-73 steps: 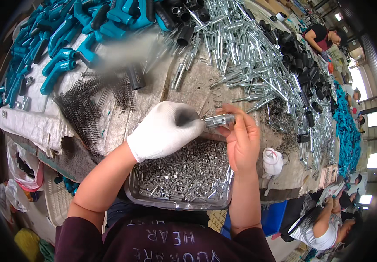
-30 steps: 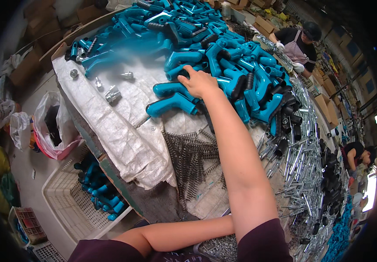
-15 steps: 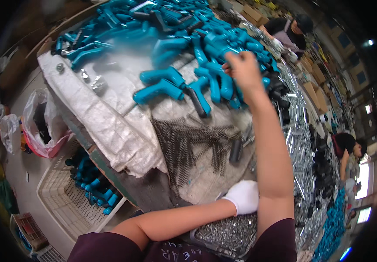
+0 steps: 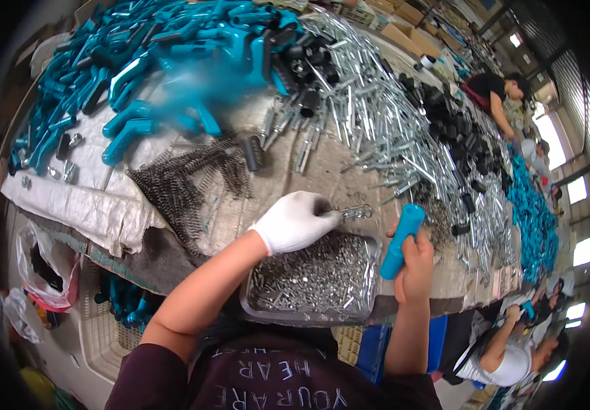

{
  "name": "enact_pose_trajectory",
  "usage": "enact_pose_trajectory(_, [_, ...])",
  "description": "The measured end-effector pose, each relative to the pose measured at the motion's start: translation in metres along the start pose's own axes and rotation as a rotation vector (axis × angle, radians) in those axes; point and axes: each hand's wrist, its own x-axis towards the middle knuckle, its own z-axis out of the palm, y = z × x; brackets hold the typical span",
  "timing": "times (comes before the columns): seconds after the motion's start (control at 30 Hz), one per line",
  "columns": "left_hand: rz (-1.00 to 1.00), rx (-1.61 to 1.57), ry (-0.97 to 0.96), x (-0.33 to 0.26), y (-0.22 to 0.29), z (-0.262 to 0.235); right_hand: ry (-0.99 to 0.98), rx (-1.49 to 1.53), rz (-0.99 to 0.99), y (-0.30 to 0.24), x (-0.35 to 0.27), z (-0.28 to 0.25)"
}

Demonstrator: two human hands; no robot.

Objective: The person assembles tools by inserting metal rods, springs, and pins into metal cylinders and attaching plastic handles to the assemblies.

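Note:
My left hand (image 4: 296,220), in a white glove, hovers over the far rim of a metal tray (image 4: 261,311) full of small screws, and it pinches a short metal part (image 4: 355,212) that points right. My bare right hand (image 4: 414,268) grips a teal plastic handle (image 4: 401,240) held upright just right of the tray, close to the metal part. The two pieces are apart.
A heap of teal handles (image 4: 144,55) covers the far left of the bench, on a white sack (image 4: 83,205). Dark springs (image 4: 179,181) lie in front of it. Shiny metal rods (image 4: 383,123) and black caps (image 4: 445,116) spread to the right. Other people work at the far end and lower right.
My right arm, stretched out to the teal heap, has come back holding one handle. My view has swung from the heap to the tray. The gloved left hand still holds the metal part.

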Motion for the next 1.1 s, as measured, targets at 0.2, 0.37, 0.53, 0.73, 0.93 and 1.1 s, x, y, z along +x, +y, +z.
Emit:
enact_pose_trajectory(0.2, [-0.047,-0.075,-0.225,-0.068,0.027,0.013,0.119,0.29,0.089,0.015,-0.063,-0.049])
enact_pose_trajectory(0.37, [-0.191,-0.001,-0.174,-0.1,0.041,0.029,0.227,0.349,0.154,0.04,-0.071,-0.061])
enact_pose_trajectory(0.53, [-0.183,0.039,-0.134,-0.113,0.05,0.042,0.107,0.41,0.243,0.046,-0.085,-0.047])
enact_pose_trajectory(0.73, [-0.197,-0.006,-0.101,-0.133,0.057,0.051,-0.099,0.37,0.313,0.047,-0.101,-0.047])
enact_pose_trajectory(0.93, [-0.163,0.123,-0.07,-0.138,0.039,0.057,-0.325,0.367,0.299,0.046,-0.114,-0.022])
enact_pose_trajectory(1.1, [-0.208,0.09,-0.083,-0.139,0.033,0.053,-0.519,0.514,0.396,0.047,-0.101,-0.029])
